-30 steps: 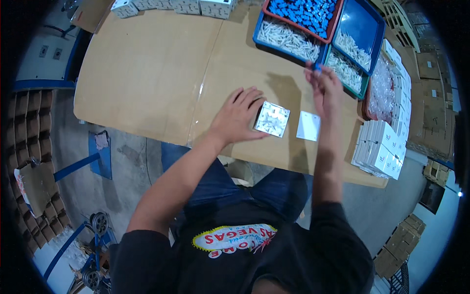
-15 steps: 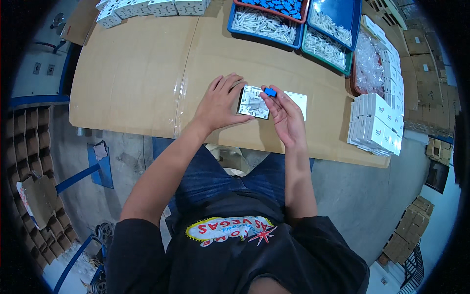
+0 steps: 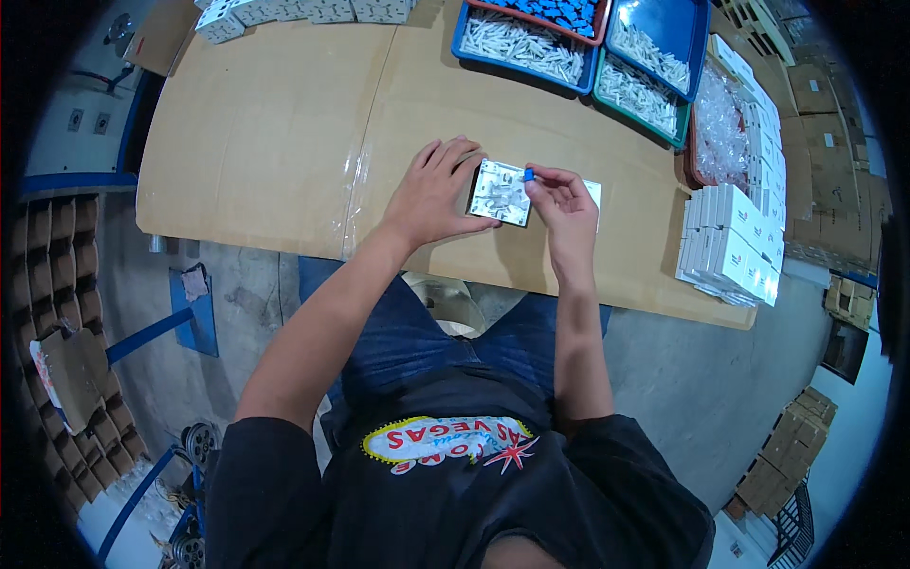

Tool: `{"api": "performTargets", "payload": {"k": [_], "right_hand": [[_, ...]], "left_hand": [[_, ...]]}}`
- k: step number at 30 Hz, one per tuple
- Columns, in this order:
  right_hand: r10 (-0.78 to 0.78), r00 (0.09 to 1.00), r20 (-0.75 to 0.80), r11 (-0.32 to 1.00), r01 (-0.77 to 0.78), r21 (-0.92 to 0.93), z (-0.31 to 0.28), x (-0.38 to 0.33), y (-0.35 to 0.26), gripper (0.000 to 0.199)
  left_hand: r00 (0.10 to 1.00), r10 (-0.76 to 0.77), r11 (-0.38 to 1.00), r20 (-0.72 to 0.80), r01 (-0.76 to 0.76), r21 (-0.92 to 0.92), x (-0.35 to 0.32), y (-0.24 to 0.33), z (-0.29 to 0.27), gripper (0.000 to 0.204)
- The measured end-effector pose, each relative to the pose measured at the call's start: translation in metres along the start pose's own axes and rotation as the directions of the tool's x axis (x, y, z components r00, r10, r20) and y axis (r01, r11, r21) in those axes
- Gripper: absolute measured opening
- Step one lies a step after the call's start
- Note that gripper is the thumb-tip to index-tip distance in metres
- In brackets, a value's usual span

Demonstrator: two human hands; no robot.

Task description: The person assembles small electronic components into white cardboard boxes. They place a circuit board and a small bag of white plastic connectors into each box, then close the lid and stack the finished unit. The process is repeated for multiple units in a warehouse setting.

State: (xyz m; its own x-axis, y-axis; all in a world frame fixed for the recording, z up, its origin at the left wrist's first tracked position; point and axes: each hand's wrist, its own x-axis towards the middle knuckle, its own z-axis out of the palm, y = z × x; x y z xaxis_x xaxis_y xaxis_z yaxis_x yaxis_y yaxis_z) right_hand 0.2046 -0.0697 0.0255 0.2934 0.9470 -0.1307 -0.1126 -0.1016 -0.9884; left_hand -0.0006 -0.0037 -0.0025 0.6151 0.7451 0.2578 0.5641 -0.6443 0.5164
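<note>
A stack of brown cardboard sheets (image 3: 57, 313) is lying on the floor at the far left, with a blue metal frame (image 3: 185, 318) just to its right. Above these, a wide tan cardboard-covered table (image 3: 275, 123) is filling the middle of the scene, and a row of small white boxes with dark print (image 3: 303, 11) is sitting along its far left edge.

Near the middle of the table, the left hand (image 3: 434, 192) is lying flat with its fingers spread and open, pressing down beside the left edge of a small square white box (image 3: 501, 192) and touching it. The box is resting on the table, open at the top, with pale parts showing inside. The right hand (image 3: 563, 204) is hovering at the box's right edge, its thumb and fingers pinched closed on a tiny blue piece (image 3: 528, 174) held just over the box's far right corner. A flat white card (image 3: 592, 194) is lying on the table under and just right of that hand.

Farther away, blue trays of white parts (image 3: 531, 43) are standing side by side, one red-rimmed tray holding blue parts (image 3: 559, 11). At the right, a reddish tray of clear bagged parts (image 3: 720, 123) is sitting behind a near stack of plain white boxes (image 3: 730, 251). Brown cartons (image 3: 787, 465) are piled on the floor at the far right.
</note>
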Motion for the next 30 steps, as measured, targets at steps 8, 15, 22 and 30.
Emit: {"api": "performTargets", "payload": {"k": [8,15,22,30], "right_hand": [[-0.318,0.918,0.238,0.739,0.398,-0.544,0.024,0.015,0.010,0.029],[-0.339,0.898,0.279,0.704,0.439,-0.558,0.030,0.023,0.022,0.027],[-0.318,0.894,0.316,0.698,0.446,-0.561,0.029,0.026,0.023,0.027],[-0.284,0.892,0.352,0.718,0.441,-0.538,0.028,0.030,0.016,0.025]], "left_hand": [[1.000,-0.003,1.000,-0.004,0.003,0.016,0.001,-0.001,0.001,0.088],[1.000,0.000,1.000,-0.003,0.000,0.028,-0.001,-0.005,0.003,0.089],[1.000,0.008,1.000,-0.016,-0.008,0.003,-0.001,-0.005,0.003,0.093],[1.000,0.013,1.000,-0.024,-0.012,0.010,-0.001,-0.006,0.003,0.091]]}}
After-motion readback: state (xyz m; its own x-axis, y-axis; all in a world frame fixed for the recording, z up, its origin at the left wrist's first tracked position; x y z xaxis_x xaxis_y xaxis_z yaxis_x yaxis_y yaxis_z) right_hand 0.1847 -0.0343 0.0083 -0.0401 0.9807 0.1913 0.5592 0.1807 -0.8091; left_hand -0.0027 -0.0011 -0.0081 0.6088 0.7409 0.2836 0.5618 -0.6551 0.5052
